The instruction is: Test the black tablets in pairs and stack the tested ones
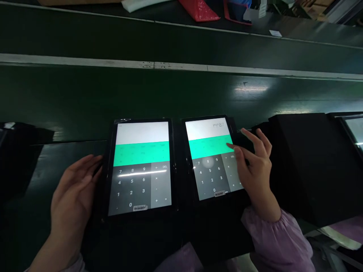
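Observation:
Two tablets with calculator screens lie side by side on black backing in front of me. The left tablet has a blank entry field above a green band and number keys. "87" follows other symbols on the right tablet, and a pale round spot covers its 8 key. My left hand rests at the left tablet's outer side, its fingers loosely bent with the tips at the dark edge. Over the right tablet's green band, my right hand points its index finger, with the other fingers spread and nothing held.
A black box-like block stands to the right, with another lit screen beyond it. Dark objects sit at the left. Past a pale rail, a red bag lies on the far surface.

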Available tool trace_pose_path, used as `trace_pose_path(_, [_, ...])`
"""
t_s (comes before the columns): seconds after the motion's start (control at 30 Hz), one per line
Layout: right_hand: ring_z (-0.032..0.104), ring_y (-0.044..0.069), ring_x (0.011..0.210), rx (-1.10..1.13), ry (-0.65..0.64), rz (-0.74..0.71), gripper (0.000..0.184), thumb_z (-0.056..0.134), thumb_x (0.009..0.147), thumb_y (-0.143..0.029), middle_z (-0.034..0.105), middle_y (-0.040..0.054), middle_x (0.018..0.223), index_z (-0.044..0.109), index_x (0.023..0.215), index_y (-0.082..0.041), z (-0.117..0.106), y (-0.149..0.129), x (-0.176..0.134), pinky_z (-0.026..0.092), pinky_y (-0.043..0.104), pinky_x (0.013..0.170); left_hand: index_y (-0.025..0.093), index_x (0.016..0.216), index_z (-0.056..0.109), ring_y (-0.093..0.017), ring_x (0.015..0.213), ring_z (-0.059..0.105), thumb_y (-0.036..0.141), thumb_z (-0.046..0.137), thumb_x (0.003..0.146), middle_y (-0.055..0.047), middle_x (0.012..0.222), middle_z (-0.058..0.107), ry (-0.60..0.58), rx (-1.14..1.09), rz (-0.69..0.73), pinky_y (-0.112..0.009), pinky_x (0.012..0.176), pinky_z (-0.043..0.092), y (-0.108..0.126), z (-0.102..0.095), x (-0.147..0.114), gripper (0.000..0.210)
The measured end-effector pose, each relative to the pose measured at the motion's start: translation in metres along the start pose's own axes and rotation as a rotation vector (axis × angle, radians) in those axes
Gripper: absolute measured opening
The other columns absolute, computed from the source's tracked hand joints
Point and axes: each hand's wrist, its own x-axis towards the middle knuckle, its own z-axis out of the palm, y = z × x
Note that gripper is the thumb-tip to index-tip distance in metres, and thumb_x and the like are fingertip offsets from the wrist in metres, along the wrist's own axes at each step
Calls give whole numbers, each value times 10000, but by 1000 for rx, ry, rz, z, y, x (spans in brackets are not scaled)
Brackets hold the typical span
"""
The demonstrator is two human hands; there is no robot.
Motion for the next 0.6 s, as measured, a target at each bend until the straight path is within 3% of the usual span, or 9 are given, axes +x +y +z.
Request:
trace_pose_path(0.1, [460, 433, 1519, -22, 20, 79, 304, 563, 1084, -328, 674, 65, 1476, 867, 1088, -321, 1, 14, 0, 458, 758, 1169, 264, 988, 811, -362, 1297, 668, 297, 844, 637, -35, 1095, 807, 3, 27, 10, -602, 1303, 372, -1, -1, 2, 354])
trace_pose_path(0.23, [449, 432, 1520, -39, -12, 87, 355, 520, 1102, -378, 665, 74, 1491, 868, 1089, -306, 5, 13, -2, 443, 755, 1172, 290, 968, 816, -373, 1294, 669, 295, 815, 607, -32, 1083, 803, -1, 20, -13, -619, 1333, 311, -4, -1, 6, 361])
trace_pose_path(0.47, [383, 426, 1582, -32, -68, 5, 397, 473, 1120, -368, 637, 60, 1546, 862, 1117, -289, 8, 3, -2, 438, 720, 1203, 306, 961, 824, -396, 1313, 667, 299, 829, 610, -29, 1094, 812, 7, 15, -17, -651, 1305, 370, 0, -1, 0, 351])
trace_pose_path(0.6, [414, 429, 1562, -36, -44, 58, 388, 484, 1116, -363, 663, 74, 1518, 863, 1124, -278, 8, 9, -1, 456, 719, 1190, 296, 953, 808, -371, 1272, 701, 308, 826, 657, -25, 1127, 815, -41, 102, 53, -605, 1205, 521, 1, -1, 2, 297])
